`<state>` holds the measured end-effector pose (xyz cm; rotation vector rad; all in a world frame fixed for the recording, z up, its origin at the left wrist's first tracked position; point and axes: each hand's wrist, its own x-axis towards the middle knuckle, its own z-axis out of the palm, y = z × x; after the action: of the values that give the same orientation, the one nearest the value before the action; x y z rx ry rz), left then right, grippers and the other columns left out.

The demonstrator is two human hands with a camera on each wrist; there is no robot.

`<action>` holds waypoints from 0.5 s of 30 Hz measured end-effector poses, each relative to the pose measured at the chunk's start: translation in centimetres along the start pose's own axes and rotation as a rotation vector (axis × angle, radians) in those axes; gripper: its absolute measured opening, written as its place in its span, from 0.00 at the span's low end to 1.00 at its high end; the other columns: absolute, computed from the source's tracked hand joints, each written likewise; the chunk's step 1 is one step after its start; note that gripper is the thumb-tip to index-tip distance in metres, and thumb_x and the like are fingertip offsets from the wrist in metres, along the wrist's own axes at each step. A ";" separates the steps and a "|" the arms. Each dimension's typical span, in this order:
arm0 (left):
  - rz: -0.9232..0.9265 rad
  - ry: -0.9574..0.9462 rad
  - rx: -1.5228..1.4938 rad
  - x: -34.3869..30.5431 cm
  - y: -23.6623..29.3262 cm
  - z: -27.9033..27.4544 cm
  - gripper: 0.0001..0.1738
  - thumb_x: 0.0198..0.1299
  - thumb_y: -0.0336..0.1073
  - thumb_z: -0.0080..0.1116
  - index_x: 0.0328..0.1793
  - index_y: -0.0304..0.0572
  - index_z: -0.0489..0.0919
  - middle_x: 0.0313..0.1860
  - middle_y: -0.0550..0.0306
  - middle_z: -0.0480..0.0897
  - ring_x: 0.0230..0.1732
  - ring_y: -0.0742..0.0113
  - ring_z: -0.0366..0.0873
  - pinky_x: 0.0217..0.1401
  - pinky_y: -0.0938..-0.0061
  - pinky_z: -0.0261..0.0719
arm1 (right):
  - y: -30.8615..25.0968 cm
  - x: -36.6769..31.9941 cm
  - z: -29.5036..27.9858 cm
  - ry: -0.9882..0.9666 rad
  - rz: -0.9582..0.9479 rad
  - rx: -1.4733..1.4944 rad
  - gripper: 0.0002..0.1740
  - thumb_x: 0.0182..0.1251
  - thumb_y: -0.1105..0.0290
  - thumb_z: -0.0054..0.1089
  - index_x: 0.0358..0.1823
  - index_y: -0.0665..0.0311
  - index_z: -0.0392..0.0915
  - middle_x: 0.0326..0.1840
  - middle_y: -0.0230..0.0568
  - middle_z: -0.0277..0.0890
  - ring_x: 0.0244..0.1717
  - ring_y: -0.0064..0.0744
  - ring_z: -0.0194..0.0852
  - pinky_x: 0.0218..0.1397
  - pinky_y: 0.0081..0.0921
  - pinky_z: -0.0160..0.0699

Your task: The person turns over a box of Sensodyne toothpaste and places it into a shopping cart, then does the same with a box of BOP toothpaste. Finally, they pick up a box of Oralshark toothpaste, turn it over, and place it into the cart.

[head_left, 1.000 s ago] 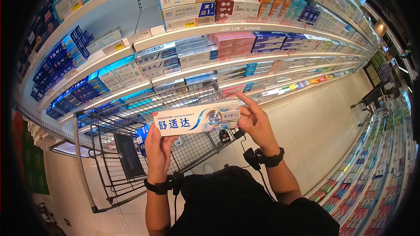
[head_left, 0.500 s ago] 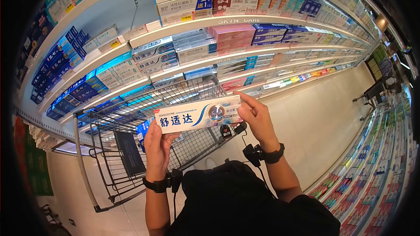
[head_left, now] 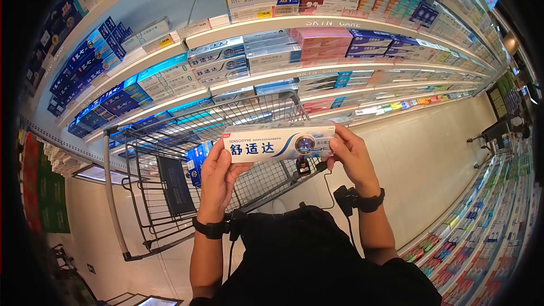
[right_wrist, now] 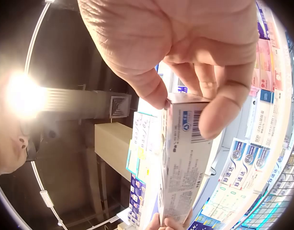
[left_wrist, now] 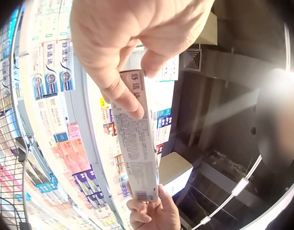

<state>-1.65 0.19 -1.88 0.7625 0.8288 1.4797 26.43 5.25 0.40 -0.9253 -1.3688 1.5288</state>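
I hold the box (head_left: 277, 143) level between both hands at chest height, above the near end of the cart (head_left: 141, 192), touching neither its wire nor the shelves (head_left: 317, 22) beyond. My left hand (head_left: 218, 178) grips the left end. In the left wrist view its thumb (left_wrist: 120, 93) presses on one broad side and a finger curls behind, so it is pinching, not cradling. My right hand (head_left: 351, 156) takes the other end the same way. The right wrist view shows the thumb (right_wrist: 147, 84) on one edge and a fingertip (right_wrist: 219, 108) pressed over the barcode panel. I judge that this end-to-end hold is what leaves the long printed face bare and turned up toward the head camera, where the large lettering reads plainly. With fingers only at the tips, nothing covers the middle. The back, dense with small print, faces away toward the shelf rows. The cart stands just ahead of my body with its basket open upward, and a blue pack (head_left: 199, 161) lies inside it. The shelves run in tiers behind, stocked with similar cartons standing face out.
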 end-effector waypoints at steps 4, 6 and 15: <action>-0.004 0.018 -0.014 0.0 -0.1 0.2 0.27 0.73 0.40 0.43 0.71 0.30 0.58 0.59 0.40 0.74 0.54 0.55 0.80 0.54 0.71 0.86 | 0.5 0.1 0.0 -0.020 -0.033 0.032 0.32 0.70 0.64 0.55 0.70 0.73 0.58 0.58 0.45 0.73 0.48 0.24 0.75 0.45 0.23 0.81; -0.006 0.034 -0.033 0.0 -0.3 0.1 0.27 0.73 0.40 0.43 0.72 0.30 0.57 0.60 0.40 0.73 0.56 0.55 0.79 0.55 0.71 0.85 | 0.9 0.2 0.0 -0.012 -0.060 0.024 0.32 0.70 0.66 0.56 0.70 0.73 0.58 0.59 0.45 0.73 0.51 0.25 0.74 0.50 0.25 0.80; -0.026 0.028 -0.027 0.1 -0.7 -0.6 0.31 0.73 0.46 0.43 0.73 0.33 0.56 0.59 0.43 0.73 0.54 0.56 0.80 0.54 0.70 0.84 | 0.6 0.2 0.5 -0.015 -0.074 -0.010 0.30 0.63 0.81 0.58 0.67 0.71 0.61 0.58 0.46 0.73 0.56 0.26 0.73 0.51 0.20 0.78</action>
<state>-1.79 0.28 -2.77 0.7101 0.8355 1.4786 25.82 5.26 -0.15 -0.8616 -1.4075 1.4773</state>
